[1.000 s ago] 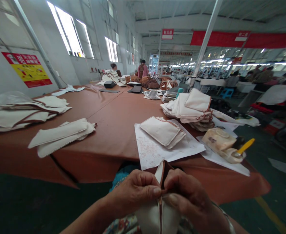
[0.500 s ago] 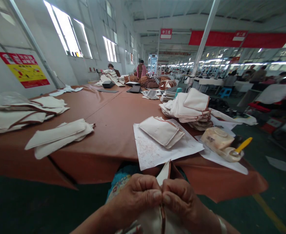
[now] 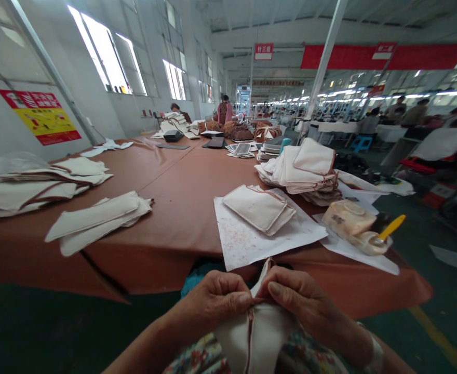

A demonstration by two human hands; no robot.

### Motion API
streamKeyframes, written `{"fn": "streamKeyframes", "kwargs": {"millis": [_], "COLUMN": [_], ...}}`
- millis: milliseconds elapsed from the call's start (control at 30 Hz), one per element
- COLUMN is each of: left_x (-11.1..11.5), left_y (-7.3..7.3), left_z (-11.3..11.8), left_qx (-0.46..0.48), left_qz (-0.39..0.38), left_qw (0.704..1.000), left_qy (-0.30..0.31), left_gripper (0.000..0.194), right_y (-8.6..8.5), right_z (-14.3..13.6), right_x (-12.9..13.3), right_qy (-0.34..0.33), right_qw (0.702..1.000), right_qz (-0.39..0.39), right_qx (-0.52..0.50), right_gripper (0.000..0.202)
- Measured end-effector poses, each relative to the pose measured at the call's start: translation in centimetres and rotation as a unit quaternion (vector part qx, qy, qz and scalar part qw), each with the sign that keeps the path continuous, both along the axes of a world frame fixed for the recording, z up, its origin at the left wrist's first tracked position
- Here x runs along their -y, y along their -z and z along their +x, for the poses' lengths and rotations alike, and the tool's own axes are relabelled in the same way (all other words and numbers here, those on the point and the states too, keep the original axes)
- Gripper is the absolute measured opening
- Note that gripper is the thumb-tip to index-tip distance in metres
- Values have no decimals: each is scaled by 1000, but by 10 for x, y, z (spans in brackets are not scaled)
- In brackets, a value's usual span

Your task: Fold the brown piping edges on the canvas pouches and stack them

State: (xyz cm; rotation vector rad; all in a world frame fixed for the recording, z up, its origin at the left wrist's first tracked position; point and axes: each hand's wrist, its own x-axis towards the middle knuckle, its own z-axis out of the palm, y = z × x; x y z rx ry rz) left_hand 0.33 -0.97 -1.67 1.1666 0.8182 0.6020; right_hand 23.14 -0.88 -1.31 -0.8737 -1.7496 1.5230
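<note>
A cream-white fabric piece with a brown edge strip rests over my lap, its far end pointing up toward the table. My left hand pinches it at the brown strip, thumb pressed against the bent fingers. Close beside it, my right hand also grips the piece, thumb and fingers closed near the strip. The fingertips hide the exact spot held. Just beyond my hands, several stitched cream pieces lie stacked on a white sheet with reddish specks.
A brown-covered table stretches ahead. Cream pieces lie at left, beside a larger pile. Right are a tall stack, a cut plastic container and a yellow-handled brush. Other people work farther back.
My hands have drawn slightly apart, and my right hand has shifted up and rightward along the piece. More of the cream fabric and brown strip shows below them.
</note>
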Motion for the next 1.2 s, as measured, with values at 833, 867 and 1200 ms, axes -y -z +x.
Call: {"fn": "streamKeyframes", "kwargs": {"millis": [833, 867, 1200], "left_x": [8, 8, 9], "left_y": [1, 0, 4], "left_z": [1, 1, 5], "left_qx": [80, 86, 49], "left_qz": [-90, -90, -56], "left_qw": [992, 992, 997], "left_qy": [-37, -32, -11], "left_gripper": [33, 33, 33], "right_y": [2, 2, 0], "right_z": [-9, -9, -14], "right_x": [8, 9, 10], "right_qy": [23, 21, 58], "right_qw": [866, 871, 835], "right_qz": [488, 480, 525], "right_qx": [104, 101, 153], "right_gripper": [20, 19, 16]}}
